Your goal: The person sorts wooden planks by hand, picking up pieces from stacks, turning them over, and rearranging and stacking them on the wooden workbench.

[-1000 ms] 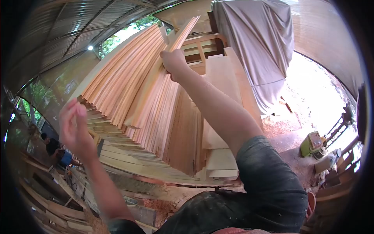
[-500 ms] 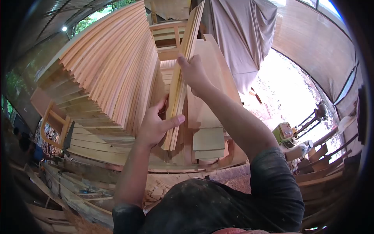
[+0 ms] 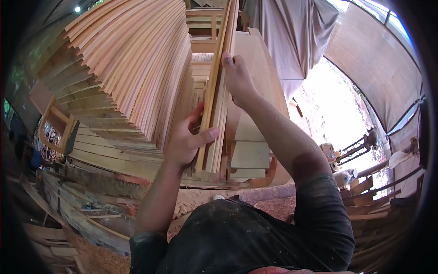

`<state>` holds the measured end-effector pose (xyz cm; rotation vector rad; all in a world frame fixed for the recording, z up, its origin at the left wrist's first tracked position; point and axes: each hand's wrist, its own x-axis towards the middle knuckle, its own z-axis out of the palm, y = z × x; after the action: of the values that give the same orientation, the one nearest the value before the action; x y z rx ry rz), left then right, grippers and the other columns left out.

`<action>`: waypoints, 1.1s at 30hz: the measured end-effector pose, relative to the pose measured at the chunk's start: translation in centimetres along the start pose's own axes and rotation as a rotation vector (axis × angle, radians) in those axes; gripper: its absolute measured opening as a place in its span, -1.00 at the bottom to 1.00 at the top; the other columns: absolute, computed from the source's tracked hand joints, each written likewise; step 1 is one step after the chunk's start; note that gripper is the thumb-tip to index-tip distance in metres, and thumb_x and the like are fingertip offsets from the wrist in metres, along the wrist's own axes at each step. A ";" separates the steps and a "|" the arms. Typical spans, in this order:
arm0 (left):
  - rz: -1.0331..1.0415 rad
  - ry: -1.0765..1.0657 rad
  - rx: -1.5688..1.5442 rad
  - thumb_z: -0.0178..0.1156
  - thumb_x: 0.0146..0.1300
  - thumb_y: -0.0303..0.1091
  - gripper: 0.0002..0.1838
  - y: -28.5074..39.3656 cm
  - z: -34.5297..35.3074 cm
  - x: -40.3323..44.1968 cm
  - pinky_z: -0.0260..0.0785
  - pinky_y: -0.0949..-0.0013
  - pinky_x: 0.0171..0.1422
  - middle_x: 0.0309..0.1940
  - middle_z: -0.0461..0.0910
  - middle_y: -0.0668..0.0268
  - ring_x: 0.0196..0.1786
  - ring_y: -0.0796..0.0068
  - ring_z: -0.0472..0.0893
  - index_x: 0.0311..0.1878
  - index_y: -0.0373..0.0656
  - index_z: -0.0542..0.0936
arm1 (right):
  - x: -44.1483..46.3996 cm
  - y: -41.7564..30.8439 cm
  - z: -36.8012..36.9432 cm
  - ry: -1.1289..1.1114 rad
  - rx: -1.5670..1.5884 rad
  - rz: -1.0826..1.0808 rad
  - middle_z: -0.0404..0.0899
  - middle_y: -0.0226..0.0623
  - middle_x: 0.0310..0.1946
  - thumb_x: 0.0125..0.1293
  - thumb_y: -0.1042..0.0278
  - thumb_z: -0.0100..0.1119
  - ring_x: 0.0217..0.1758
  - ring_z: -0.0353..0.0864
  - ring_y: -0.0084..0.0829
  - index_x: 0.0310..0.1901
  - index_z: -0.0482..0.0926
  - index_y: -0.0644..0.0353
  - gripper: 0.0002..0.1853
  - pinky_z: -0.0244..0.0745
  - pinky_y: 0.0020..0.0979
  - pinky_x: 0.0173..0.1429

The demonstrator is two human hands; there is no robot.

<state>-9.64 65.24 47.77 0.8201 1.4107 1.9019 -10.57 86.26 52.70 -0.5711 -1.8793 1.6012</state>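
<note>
Currently both hands grasp thin wooden boards (image 3: 214, 100): left hand (image 3: 185, 141) near the lower end, thumb across the edge; right hand (image 3: 239, 80) higher up, fingers around them. Boards sit between big plank stack (image 3: 132, 64) and wide pale boards (image 3: 253, 91).

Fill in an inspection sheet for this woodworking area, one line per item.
Surface: pale slatted base, largely covered by stacked wood.
Job's things: bundle of narrow boards in both hands; long row of boards to its left; flat pale boards to its right.
Clutter: loose wood pieces at lower right, shavings on the ground.
Hands: left hand grips the bundle's near end; right hand grips farther up.
Cables: nothing seen.
Surroundings: draped cloth beyond the boards; bright opening at right.
</note>
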 end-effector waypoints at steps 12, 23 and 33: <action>-0.116 -0.020 -0.179 0.47 0.23 -0.29 -0.05 -2.1 -1.3 0.2 0.45 0.44 0.25 0.25 0.56 0.20 0.18 0.52 0.58 0.60 -0.38 0.20 | 0.3 1.1 -0.4 0.001 -0.100 -0.010 0.39 -0.36 -0.35 0.66 -0.06 -0.06 -0.27 0.37 -0.54 -0.10 0.42 0.24 -0.57 0.40 -0.33 -0.17; -0.169 0.272 0.533 0.46 0.03 -0.23 0.10 -13.4 -5.7 -7.0 0.36 0.28 0.45 0.40 0.47 -0.22 0.42 0.14 0.54 0.56 -0.57 0.14 | 5.4 2.5 -10.7 -0.157 -0.422 0.080 0.53 -0.21 -0.28 0.39 0.28 0.11 -0.35 0.64 -0.36 0.09 0.47 0.39 -0.63 0.62 -0.26 -0.28; -0.448 0.265 0.664 0.43 0.08 -0.17 0.04 -19.6 -7.9 -15.8 0.32 0.16 0.52 0.35 0.47 -0.31 0.44 -0.07 0.50 0.54 -0.53 0.19 | 1.4 1.7 -6.9 -0.177 -1.424 -0.318 0.67 0.21 0.03 0.44 0.02 0.04 0.16 0.69 0.04 0.16 0.58 0.34 -0.48 0.51 0.01 0.34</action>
<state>-3.85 52.83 25.15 0.4716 2.2279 1.2307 -6.98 92.48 51.95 -0.5939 -2.8530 -0.1123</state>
